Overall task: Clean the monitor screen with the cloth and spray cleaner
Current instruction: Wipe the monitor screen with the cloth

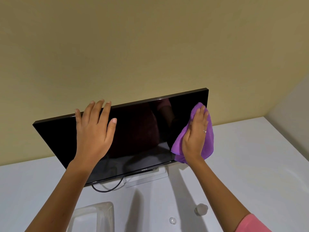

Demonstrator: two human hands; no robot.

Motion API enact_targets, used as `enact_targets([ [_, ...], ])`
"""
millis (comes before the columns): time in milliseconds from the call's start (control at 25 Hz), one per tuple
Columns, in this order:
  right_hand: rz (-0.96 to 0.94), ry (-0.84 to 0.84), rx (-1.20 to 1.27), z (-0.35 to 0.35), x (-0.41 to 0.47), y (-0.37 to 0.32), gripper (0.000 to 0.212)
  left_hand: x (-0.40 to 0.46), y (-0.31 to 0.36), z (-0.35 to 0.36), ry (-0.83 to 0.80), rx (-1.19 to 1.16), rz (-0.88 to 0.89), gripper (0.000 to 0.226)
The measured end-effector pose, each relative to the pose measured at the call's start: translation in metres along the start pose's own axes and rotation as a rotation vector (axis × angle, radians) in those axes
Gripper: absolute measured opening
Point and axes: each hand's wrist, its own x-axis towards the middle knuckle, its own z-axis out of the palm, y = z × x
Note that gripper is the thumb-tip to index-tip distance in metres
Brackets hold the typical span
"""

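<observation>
right hand (pixel 195 131) flat, pressing cloth (pixel 207 148) on monitor (pixel 137 131) right edge | left hand (pixel 93 129) spread, steadying top | unwiped screen lies leftward

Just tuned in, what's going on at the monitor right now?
A person is wiping a dark monitor that stands on a white table. The right hand presses a purple cloth flat against the right end of the screen. The left hand rests on the top edge near the left side, fingers over the rim, steadying it. A clear container and small clear objects lie on the table nearer the person. No spray bottle can be made out.
</observation>
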Motion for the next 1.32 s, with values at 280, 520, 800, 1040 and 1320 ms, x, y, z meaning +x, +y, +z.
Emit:
enact_targets([
  [280,-0.619,-0.239,-0.138,0.026,-0.06,-0.042,0.076,-0.027,-0.049,-0.01,0.037,0.041,-0.111,0.052],
  [520,-0.454,-0.188,-0.082,0.011,-0.011,-0.047,0.078,-0.04,-0.077,-0.017,0.033,0.042,-0.113,0.053],
  [800,-0.047,-0.122,0.037,0.002,-0.012,0.003,0.067,-0.039,-0.074,-0.02,-0.021,-0.037,-0.109,0.057],
  [1040,-0.205,-0.141,-0.008,0.034,-0.05,-0.033,0.053,-0.035,-0.084,-0.029,-0.048,0.025,-0.045,0.054],
  [1320,-0.601,-0.142,-0.073,0.086,-0.105,-0.136,0.06,-0.035,-0.094,-0.033,-0.074,-0.019,-0.028,0.054],
])
